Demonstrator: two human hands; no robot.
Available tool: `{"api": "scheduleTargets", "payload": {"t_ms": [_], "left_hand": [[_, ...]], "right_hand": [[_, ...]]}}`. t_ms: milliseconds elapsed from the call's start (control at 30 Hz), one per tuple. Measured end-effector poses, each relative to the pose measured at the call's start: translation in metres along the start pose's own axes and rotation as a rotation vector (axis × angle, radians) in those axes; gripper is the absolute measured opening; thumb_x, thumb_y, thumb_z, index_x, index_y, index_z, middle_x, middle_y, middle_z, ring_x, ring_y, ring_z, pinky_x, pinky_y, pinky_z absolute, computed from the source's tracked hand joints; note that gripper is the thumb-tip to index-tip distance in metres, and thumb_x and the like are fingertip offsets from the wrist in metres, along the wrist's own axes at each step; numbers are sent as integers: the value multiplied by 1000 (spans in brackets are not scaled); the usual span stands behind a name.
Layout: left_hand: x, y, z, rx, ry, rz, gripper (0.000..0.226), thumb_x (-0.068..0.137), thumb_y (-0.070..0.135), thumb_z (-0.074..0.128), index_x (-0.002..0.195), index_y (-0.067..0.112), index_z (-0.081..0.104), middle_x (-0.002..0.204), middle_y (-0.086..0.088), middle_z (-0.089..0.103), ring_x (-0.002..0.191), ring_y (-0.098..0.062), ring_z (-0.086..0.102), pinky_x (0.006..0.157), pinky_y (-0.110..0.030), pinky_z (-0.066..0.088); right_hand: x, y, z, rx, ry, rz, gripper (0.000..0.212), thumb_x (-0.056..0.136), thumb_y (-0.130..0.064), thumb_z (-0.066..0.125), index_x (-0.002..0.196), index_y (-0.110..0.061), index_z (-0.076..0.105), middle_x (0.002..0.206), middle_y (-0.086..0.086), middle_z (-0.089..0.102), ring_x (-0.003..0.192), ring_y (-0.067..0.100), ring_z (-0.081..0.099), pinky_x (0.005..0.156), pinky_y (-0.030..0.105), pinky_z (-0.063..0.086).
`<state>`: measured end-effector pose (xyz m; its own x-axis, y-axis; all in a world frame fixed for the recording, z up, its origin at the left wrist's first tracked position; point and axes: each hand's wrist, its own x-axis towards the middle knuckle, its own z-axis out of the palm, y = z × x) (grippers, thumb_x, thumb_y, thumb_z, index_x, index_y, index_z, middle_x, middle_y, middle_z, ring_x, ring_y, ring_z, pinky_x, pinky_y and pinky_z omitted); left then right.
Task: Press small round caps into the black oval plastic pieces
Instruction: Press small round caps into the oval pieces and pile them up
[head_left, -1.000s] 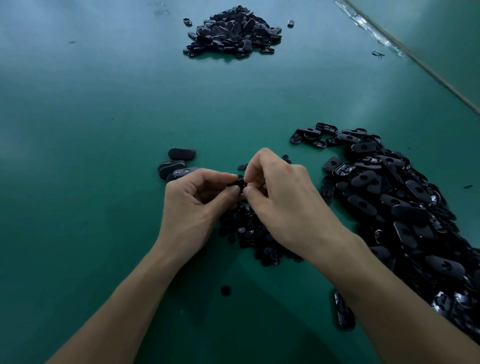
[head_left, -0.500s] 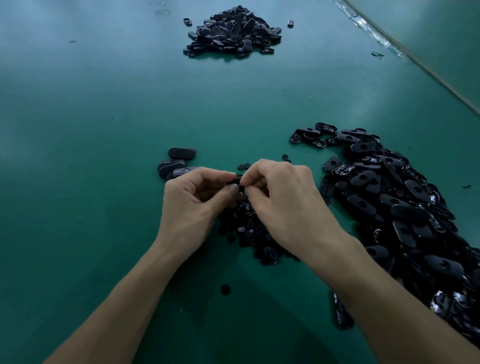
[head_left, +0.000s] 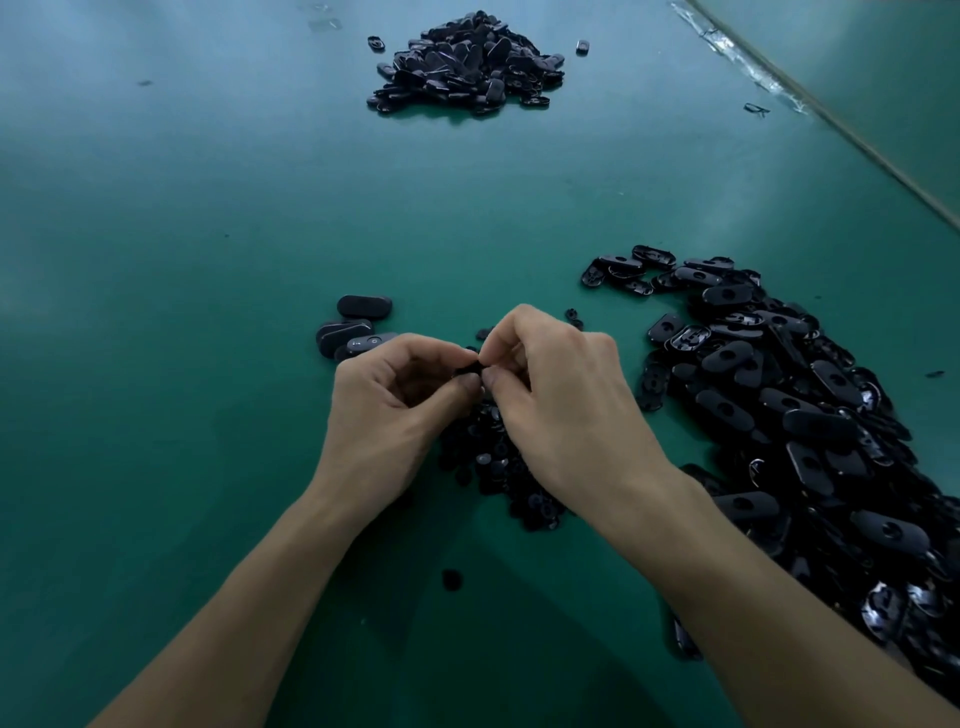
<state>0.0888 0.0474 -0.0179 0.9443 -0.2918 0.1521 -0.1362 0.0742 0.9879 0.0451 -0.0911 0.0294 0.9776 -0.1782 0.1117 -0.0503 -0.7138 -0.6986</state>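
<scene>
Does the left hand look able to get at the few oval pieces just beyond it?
Probably yes: nothing lies between the left hand and those oval pieces, but it is busy pinching a small black part.

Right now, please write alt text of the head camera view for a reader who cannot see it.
The left hand and the right hand pinch one small black plastic part together above a green table. A large heap of black oval plastic pieces lies at the right, a smaller heap far ahead.
</scene>
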Motion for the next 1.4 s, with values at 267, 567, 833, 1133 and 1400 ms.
{"api": "scheduleTargets", "payload": {"t_ms": [267,567,833,1133,1400], "left_hand": [[1,-2,-1,115,-16,37,20,86,3,75,90,21,66,85,3,75,78,-12,71,73,-21,56],[1,-3,-1,83,-27,11,21,87,-2,71,88,17,62,78,-2,73,69,-10,66,66,-22,55],[3,-1,-2,-67,-29,-26,22,82,6,75,85,28,70,78,3,75,68,-6,67,63,-17,53],[5,-3,-2,-133,-14,-105,22,71,14,75,93,12,72,79,1,77,68,-6,71,65,-15,54],[4,-4,-3,-118,-2,-91,20,68,14,78,88,16,75,77,-1,77,66,-7,71,64,-16,55]], "right_hand": [[-5,-5,4,-46,12,-10,14,96,-11,57,97,-23,63,88,2,67,85,26,62,74,44,55],[0,2,-3,-22,2,-77,9,91,-16,67,96,-22,70,88,-6,69,84,13,65,78,36,56],[9,11,-14,75,-119,-38,20,89,-13,71,106,-21,77,90,-9,76,86,0,69,87,23,55],[12,16,-16,201,-119,-27,15,82,-9,74,89,-22,78,73,-15,74,68,-7,68,66,8,51],[8,11,-13,169,-54,12,10,77,-11,75,80,-20,77,64,-15,71,59,-7,65,59,6,47]]}}
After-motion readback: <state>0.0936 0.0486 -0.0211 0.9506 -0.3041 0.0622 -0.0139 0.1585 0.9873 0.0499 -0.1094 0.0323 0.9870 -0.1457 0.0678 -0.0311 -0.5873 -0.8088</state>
